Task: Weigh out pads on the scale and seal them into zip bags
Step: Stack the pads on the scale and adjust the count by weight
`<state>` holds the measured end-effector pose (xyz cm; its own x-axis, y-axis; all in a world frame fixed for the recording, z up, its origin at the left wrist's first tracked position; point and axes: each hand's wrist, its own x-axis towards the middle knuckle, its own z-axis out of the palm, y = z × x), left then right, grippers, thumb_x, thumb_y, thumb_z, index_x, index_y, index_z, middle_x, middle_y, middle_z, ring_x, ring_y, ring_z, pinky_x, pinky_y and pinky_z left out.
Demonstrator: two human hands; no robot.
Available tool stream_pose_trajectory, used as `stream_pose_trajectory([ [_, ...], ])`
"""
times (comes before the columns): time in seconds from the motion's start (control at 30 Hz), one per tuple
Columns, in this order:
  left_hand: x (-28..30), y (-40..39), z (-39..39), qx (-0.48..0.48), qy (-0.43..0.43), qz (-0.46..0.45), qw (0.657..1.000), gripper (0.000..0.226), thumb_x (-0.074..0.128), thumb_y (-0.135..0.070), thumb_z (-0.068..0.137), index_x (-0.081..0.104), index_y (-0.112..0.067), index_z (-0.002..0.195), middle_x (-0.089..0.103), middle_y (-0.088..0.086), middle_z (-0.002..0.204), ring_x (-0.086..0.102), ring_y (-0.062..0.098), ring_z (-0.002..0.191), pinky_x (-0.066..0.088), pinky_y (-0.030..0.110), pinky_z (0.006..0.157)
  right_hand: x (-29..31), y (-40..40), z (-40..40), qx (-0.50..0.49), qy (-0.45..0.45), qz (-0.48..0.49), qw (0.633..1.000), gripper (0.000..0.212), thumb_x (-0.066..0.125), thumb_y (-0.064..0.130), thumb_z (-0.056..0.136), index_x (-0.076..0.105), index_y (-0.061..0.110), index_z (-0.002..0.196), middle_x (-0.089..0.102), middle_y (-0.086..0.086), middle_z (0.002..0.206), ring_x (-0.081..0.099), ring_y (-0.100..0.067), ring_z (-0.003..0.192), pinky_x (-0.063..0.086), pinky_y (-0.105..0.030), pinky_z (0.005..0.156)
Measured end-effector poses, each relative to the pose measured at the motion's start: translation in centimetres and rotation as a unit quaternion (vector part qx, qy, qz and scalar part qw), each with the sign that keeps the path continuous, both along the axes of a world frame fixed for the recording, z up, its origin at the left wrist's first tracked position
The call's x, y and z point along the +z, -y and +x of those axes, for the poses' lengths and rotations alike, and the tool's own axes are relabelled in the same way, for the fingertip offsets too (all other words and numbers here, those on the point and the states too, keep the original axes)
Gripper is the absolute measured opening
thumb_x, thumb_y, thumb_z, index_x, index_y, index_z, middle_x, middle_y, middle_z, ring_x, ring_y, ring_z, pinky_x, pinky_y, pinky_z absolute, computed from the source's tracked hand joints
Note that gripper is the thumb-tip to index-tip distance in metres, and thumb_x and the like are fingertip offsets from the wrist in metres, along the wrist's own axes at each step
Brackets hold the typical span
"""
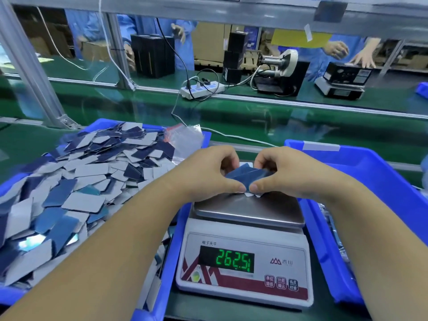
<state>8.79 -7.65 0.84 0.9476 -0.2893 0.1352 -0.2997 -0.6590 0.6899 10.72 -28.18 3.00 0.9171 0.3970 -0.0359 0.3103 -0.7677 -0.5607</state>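
Above the scale, left hand and right hand fingers pinch a stack of pads. Risk: pressing down may falsify the reading.

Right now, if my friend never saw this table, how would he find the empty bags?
Start at the big blue bin on the left, heaped with blue and grey pads. Look at its far right corner, just beyond the left hand. The bags lie there on the pile: the only clear, shiny, crinkly plastic among flat cards, with a red strip at the top.
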Motion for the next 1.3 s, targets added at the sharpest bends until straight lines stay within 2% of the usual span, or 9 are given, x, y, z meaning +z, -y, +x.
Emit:
stream_pose_trajectory([
  [0.13,-0.2,-0.3,-0.1,-0.014,0.017,-0.064,0.998,0.040,0.087,-0.025,0.073,0.052,-0.034,0.092,0.059,-0.012,0.081,0.049,0.000,0.067,0.044,0.014,0.063,0.1,-0.2,-0.2,0.025,0.014,0.062,0.998,0.030,0.085,0.021,0.069,0.057,0.023,0.080,0.072,0.004,0.076,0.064,-0.022,0.073,0.051,-0.037,0.068],
  [0.27,-0.2,-0.3,0.2,-0.023,0.018,-0.129,0.991,0.049,0.085,-0.021,0.074,0.050,-0.036,0.104,0.059,-0.012,0.077,0.050,0.008,0.066,0.048,0.029,0.068,0.0,-0.2,0.1,0.039,0.082,0.103,0.991,0.032,0.086,0.019,0.068,0.056,0.024,0.074,0.059,0.015,0.063,0.048,-0.003,0.058,0.039,-0.017,0.054],
  [0.33,-0.2,-0.3,0.2,-0.019,0.036,-0.093,0.995,0.042,0.084,-0.024,0.077,0.055,-0.038,0.104,0.059,-0.013,0.078,0.049,0.001,0.063,0.044,0.017,0.063,-0.2,-0.2,0.2,0.045,0.093,0.101,0.990,0.032,0.086,0.019,0.069,0.056,0.025,0.075,0.059,0.016,0.065,0.048,-0.001,0.059,0.039,-0.017,0.054],
  [0.47,0.1,-0.2,-0.1,-0.021,0.052,0.019,0.998,0.028,0.081,-0.032,0.081,0.056,-0.044,0.078,0.058,-0.020,0.075,0.051,-0.012,0.069,0.037,0.008,0.062,-0.6,-0.3,0.0,0.053,0.066,0.022,0.996,0.031,0.086,0.034,0.070,0.058,0.031,0.082,0.061,0.027,0.076,0.057,0.002,0.060,0.041,-0.013,0.054],
  [0.7,-0.1,0.0,0.1,-0.045,0.065,0.052,0.995,0.012,0.072,-0.032,0.086,0.063,-0.038,0.090,0.058,-0.017,0.082,0.051,-0.008,0.073,0.034,0.016,0.064,-0.5,-0.1,0.3,0.049,0.071,-0.002,0.996,0.022,0.082,0.040,0.075,0.062,0.032,0.080,0.064,0.022,0.079,0.059,0.000,0.070,0.044,-0.014,0.060],
  [0.9,-0.1,-0.2,0.1,-0.021,0.088,-0.015,0.996,0.022,0.074,-0.027,0.086,0.066,-0.037,0.103,0.064,-0.018,0.088,0.053,-0.001,0.070,0.038,0.010,0.062,-0.2,-0.3,0.1,0.048,0.103,0.061,0.992,0.020,0.084,0.029,0.075,0.065,0.029,0.080,0.064,0.020,0.071,0.054,0.000,0.062,0.040,-0.014,0.055],
  [1.0,-0.2,-0.2,0.2,-0.031,0.074,0.029,0.996,0.024,0.072,-0.032,0.087,0.069,-0.035,0.110,0.062,-0.017,0.089,0.053,-0.005,0.074,0.038,0.010,0.064,-0.2,-0.3,-0.1,0.053,0.065,0.072,0.994,0.022,0.084,0.036,0.075,0.064,0.031,0.084,0.063,0.026,0.075,0.052,0.003,0.058,0.039,-0.010,0.055],
  [1.2,-0.7,0.3,0.5,-0.031,0.096,0.076,0.992,0.007,0.067,-0.035,0.091,0.068,-0.029,0.094,0.055,-0.013,0.081,0.048,-0.006,0.077,0.035,0.024,0.069,-0.2,-0.2,0.1,0.054,0.102,0.098,0.989,0.007,0.070,0.029,0.090,0.069,0.035,0.087,0.066,0.017,0.084,0.060,-0.014,0.068,0.051,-0.025,0.063],
  [1.3,-0.8,0.4,0.5,-0.021,0.104,0.076,0.991,0.006,0.066,-0.034,0.092,0.068,-0.029,0.093,0.054,-0.017,0.078,0.048,0.000,0.076,0.038,0.022,0.069,-0.1,0.0,0.2,0.051,0.153,0.109,0.981,0.015,0.073,0.019,0.089,0.073,0.033,0.081,0.065,0.015,0.079,0.056,-0.010,0.063,0.045,-0.018,0.060],
])
